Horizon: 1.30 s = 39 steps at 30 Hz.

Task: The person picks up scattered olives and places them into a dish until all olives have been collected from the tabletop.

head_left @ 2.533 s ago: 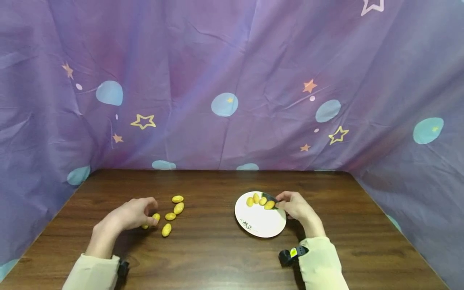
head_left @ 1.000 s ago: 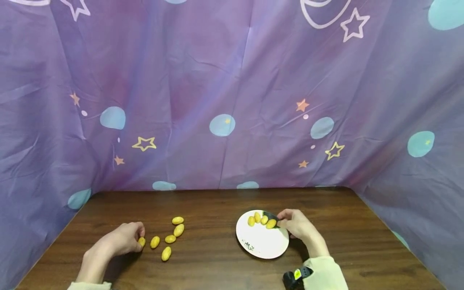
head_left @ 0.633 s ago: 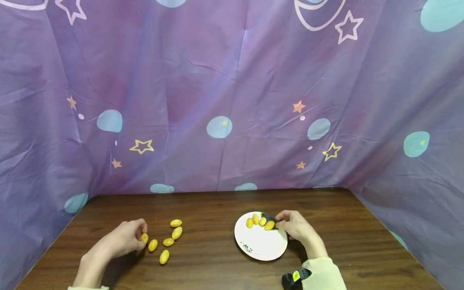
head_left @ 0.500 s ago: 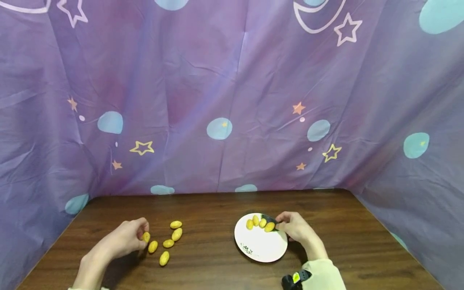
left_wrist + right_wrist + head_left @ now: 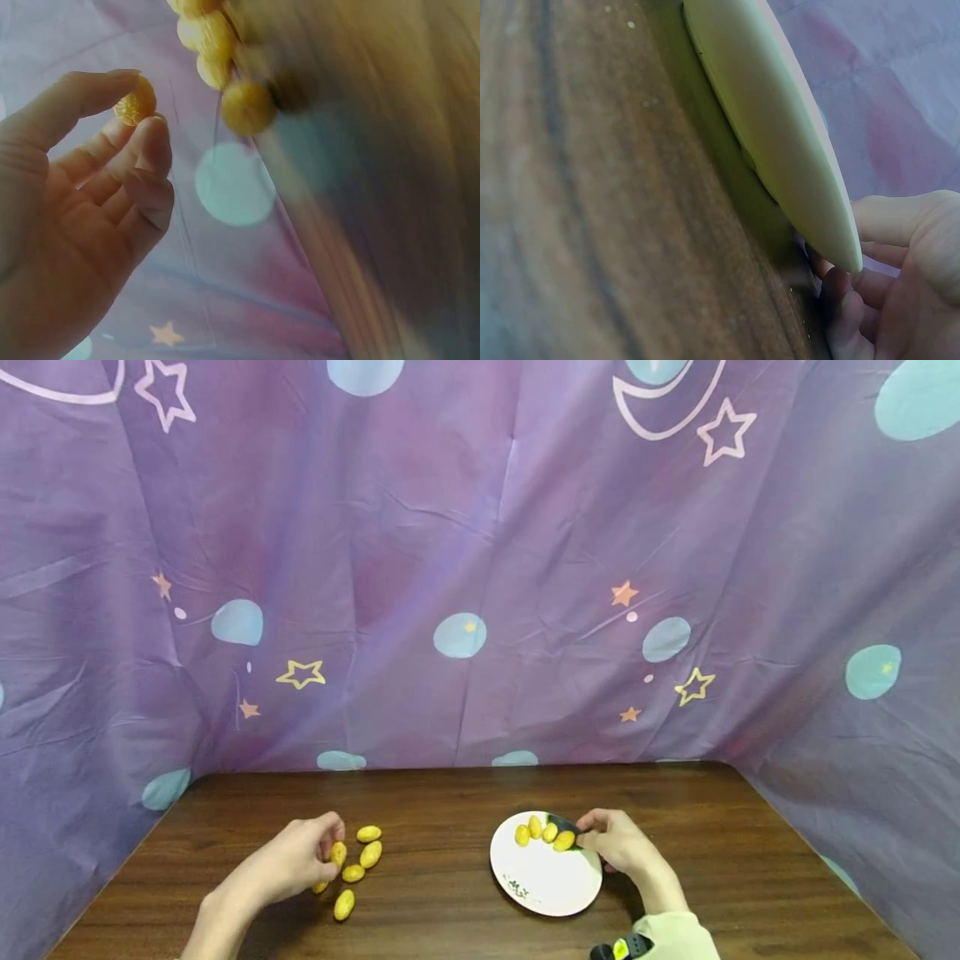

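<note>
Pinched between thumb and fingertips, a yellow oval [image 5: 339, 853] sits in your left hand [image 5: 300, 858], and the left wrist view shows it apart from the table [image 5: 435, 893], its skin shiny and wrinkled. Five more ovals lie on the wood close to that hand: a hidden oval [image 5: 320, 887] shows only in part past your thumb, a near oval [image 5: 344, 905] lies closest to you, a middle oval [image 5: 352, 873] lies beyond it, and a long oval [image 5: 371, 854] lies just beside a far oval [image 5: 368, 834], which points sideways. Well to the right, your right hand [image 5: 622, 845] grips the white plate [image 5: 547, 881] by its right rim, thumb on the upper side and fingers underneath (the right wrist view gives you that rim edge-on). Whether the plate's base touches the wood, you cannot tell from that angle. Along the far side of the plate, four ovals [image 5: 550, 833] sit in a short arc, the rightmost near your fingertips. A dark patch [image 5: 560, 822] marks the rim behind them, and a small print [image 5: 516, 887] decorates the near left. A pale sleeve [image 5: 678, 937] covers your right forearm, with a black strap [image 5: 641, 944] at the wrist. Behind the table hangs a purple curtain [image 5: 405, 693] with stars and pale blue blobs.
</note>
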Available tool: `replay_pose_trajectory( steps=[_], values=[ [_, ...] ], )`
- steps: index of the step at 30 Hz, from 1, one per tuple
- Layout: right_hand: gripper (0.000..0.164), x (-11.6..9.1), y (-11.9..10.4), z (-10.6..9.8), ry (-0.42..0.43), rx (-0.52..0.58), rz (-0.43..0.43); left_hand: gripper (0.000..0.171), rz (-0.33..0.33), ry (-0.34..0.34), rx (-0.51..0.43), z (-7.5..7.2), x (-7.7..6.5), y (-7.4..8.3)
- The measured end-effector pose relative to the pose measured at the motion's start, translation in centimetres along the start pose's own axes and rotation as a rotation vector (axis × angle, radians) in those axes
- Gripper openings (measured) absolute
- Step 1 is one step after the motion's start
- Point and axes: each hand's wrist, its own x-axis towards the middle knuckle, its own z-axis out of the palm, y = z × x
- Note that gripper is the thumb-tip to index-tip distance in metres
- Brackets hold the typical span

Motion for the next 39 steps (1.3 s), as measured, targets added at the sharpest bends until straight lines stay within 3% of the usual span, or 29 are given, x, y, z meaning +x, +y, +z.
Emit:
replay_pose_trajectory(
  steps=[13,22,33,39],
  values=[
    [0.015,-0.5,0.9,0.4,0.009,0.014,-0.019,0.030,0.131,-0.046,-0.109,3.7,3.2,4.5],
    [0.015,-0.4,0.6,0.1,0.008,0.028,-0.019,0.029,0.189,-0.076,-0.075,6.0,7.0,7.8],
    [0.015,0.0,-0.2,-0.2,0.002,0.004,-0.021,0.027,0.194,-0.086,-0.030,7.3,10.7,10.4],
    [0.016,-0.1,-0.1,-0.1,-0.006,0.015,0.002,0.025,0.139,-0.119,-0.009,8.6,12.1,11.2]
  ],
)
